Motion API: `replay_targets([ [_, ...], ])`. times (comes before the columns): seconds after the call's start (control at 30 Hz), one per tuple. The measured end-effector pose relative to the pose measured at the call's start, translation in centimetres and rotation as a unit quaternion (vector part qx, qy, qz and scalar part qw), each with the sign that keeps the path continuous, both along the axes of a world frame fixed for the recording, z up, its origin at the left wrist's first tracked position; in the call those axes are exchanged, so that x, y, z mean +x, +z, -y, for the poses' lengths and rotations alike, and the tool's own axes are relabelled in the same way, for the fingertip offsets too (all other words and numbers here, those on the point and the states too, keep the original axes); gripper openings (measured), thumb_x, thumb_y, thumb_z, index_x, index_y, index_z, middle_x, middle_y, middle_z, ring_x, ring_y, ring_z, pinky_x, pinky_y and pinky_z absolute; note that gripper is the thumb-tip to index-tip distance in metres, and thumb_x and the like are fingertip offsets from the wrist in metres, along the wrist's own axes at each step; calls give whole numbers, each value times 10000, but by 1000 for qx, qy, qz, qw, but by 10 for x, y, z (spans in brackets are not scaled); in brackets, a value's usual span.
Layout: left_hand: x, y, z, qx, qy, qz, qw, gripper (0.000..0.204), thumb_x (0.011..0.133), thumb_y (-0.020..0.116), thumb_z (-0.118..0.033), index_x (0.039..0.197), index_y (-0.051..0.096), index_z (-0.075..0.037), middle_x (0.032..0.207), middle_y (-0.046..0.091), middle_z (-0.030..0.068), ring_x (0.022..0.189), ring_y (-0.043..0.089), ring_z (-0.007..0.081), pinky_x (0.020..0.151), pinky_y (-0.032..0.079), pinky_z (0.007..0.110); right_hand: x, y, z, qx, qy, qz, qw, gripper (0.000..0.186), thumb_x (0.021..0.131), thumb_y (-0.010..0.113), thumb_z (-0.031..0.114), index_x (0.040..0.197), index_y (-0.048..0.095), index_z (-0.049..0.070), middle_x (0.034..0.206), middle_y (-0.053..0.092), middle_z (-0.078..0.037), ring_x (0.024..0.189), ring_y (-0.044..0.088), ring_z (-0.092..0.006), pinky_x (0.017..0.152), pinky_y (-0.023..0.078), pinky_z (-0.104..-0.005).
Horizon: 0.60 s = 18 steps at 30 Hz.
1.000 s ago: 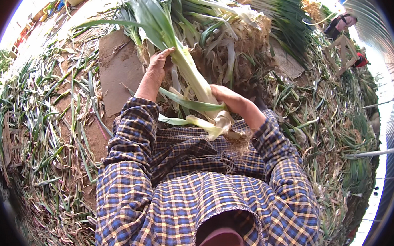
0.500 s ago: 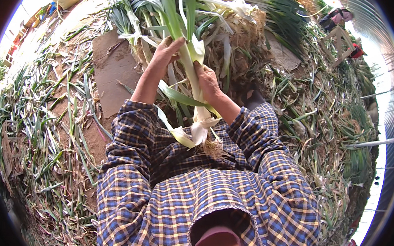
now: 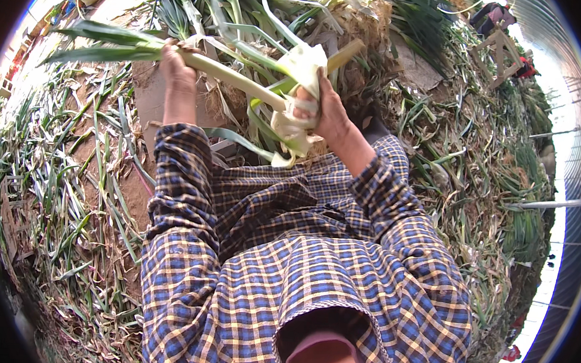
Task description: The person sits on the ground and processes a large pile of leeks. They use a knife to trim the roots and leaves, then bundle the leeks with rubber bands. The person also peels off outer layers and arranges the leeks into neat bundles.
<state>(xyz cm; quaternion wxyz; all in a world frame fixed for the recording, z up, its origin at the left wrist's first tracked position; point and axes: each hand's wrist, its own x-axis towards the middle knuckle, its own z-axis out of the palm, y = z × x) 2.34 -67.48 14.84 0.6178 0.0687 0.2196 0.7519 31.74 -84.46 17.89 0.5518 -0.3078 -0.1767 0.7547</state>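
A long, thick green onion [image 3: 233, 76] lies across in front of me, its dark green tops pointing left and its pale end to the right. My left hand [image 3: 178, 64] is wrapped round the stalk just below the leafy tops. At the other end my right hand [image 3: 333, 115] grips a bunch of loose, whitish-green outer layers [image 3: 304, 62] around the pale base. A stripped leaf [image 3: 237, 139] hangs down below the stalk. The roots of this onion are mostly hidden by the layers and my right hand.
A heap of green onions [image 3: 201, 9] lies ahead of me, with a mass of dry roots [image 3: 371, 21] to its right. Leaf scraps [image 3: 59, 202] cover the ground on both sides. A wooden frame [image 3: 500, 58] stands at the far right, near a person [image 3: 493, 20].
The onion has swung from upright to nearly level, its tops now to the left. My left hand has moved left along with it. Outer layers have come away in my right hand.
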Motion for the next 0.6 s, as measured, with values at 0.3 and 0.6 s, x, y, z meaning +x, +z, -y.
replay_targets([
  [0.3, -111, -94, -55, -165, 18, 107, 980, 302, 940, 382, -333, 728, 362, -118, 524, 394, 26, 428, 429, 186, 424, 411, 349, 283, 83, 136, 49, -114, 496, 859, 522, 875, 625, 568, 1048, 571, 78, 750, 571, -5, 550, 548, -65, 487, 525, -234],
  [0.6, -79, -66, -48, -101, 77, 106, 986, 225, 911, 446, -296, 791, 412, -110, 581, 456, 40, 463, 475, 205, 467, 468, 367, 512, 77, 345, -428, -117, 865, 234, 640, 846, 604, 603, 1161, 588, 46, 1037, 598, -166, 947, 598, -285, 821, 491, -390],
])
